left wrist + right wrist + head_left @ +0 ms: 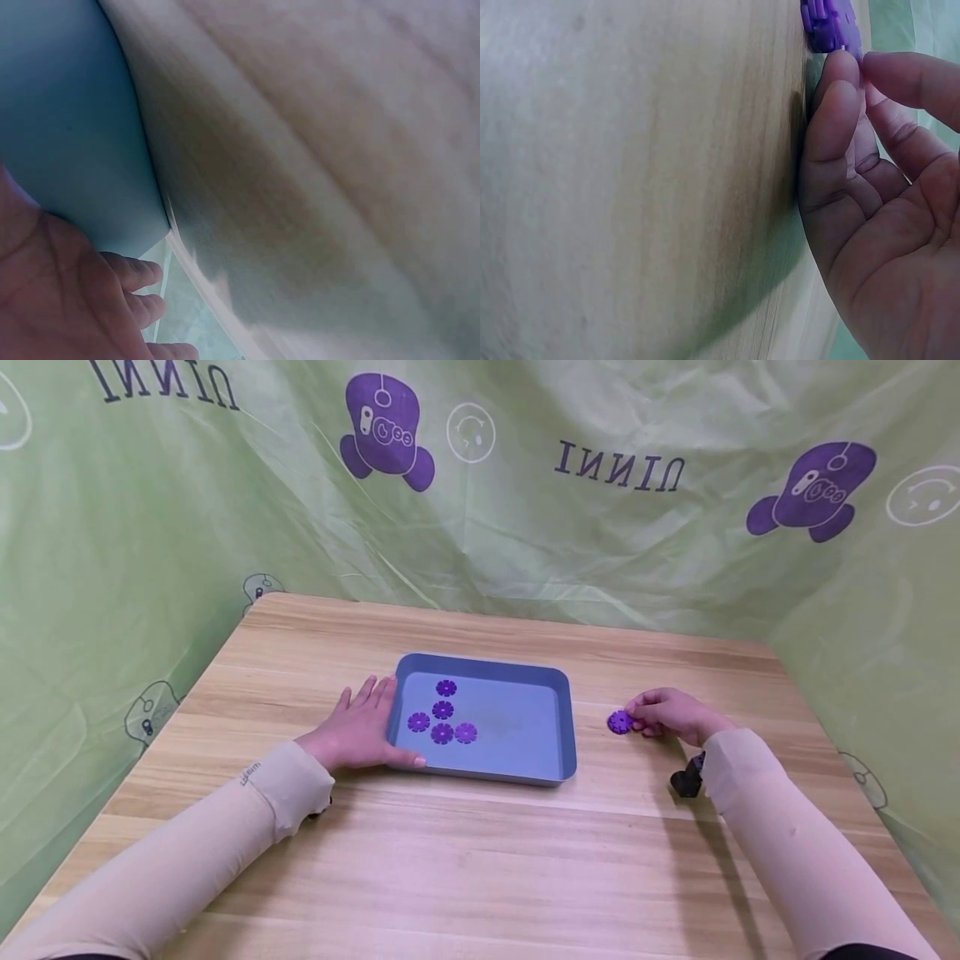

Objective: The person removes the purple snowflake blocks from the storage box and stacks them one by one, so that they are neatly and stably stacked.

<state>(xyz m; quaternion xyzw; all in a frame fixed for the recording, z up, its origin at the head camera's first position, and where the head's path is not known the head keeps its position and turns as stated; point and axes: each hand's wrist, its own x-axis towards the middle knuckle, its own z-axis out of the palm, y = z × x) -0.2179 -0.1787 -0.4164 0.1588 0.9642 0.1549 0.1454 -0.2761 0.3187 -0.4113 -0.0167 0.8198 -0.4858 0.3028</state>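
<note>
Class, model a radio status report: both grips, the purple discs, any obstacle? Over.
Left grip spread at left edge of blue tray. Right grip pinching one purple disc, right of tray. Five more discs inside; tray's right wall stands between.

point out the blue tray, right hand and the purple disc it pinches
Blue tray (521, 722): head view, bare floor
Right hand (678, 713): head view, back of hand
Pinched purple disc (618, 722): head view, face

Tray (567, 727) blue-grey, floor (517, 714) paler than walls. Discs (442, 733) in it purple, the rightmost the lightest; disc beside the tray (618, 722) deep bluish violet. Tabletop (480, 852) pale tan wood, streaked with darker grain. Backdrop (525, 552) light green, printed with purple figures (382, 427), dark mirrored lettering (618, 466), white smiley outlines (471, 432). Sleeves (787, 835) beige, small dark lettering (250, 774) on left cuff (300, 785).
</note>
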